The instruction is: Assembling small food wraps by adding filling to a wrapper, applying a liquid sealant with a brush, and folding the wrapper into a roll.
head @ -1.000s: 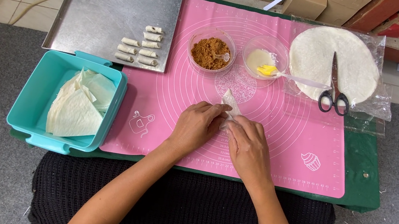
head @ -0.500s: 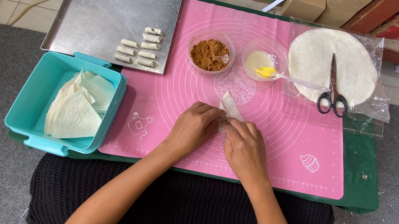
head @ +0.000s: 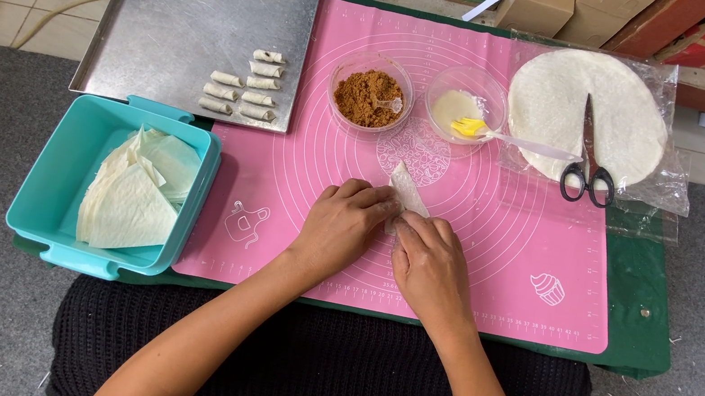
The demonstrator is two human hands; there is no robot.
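Note:
A thin white wrapper piece point(head: 406, 189) lies on the pink silicone mat point(head: 492, 244), its pointed end sticking out beyond my fingers. My left hand point(head: 345, 224) and my right hand point(head: 427, 262) press down on its near part side by side, fingers curled over it. What lies under the fingers is hidden. Behind them stand a clear bowl of brown crumbly filling point(head: 369, 97) and a clear bowl of white paste point(head: 459, 103) with a yellow-tipped brush point(head: 505, 139).
A steel tray point(head: 187, 4) at the back left carries several small white rolls point(head: 244, 93). A teal box point(head: 65, 178) at the left holds cut wrappers point(head: 130, 200). Round wrappers in plastic point(head: 625, 125) lie at the right, with scissors point(head: 588, 165) on top. Cardboard boxes stand behind.
Both hands have stayed on the wrapper with only slight finger shifts. The wrapper's free tip looks a little shorter than a second ago.

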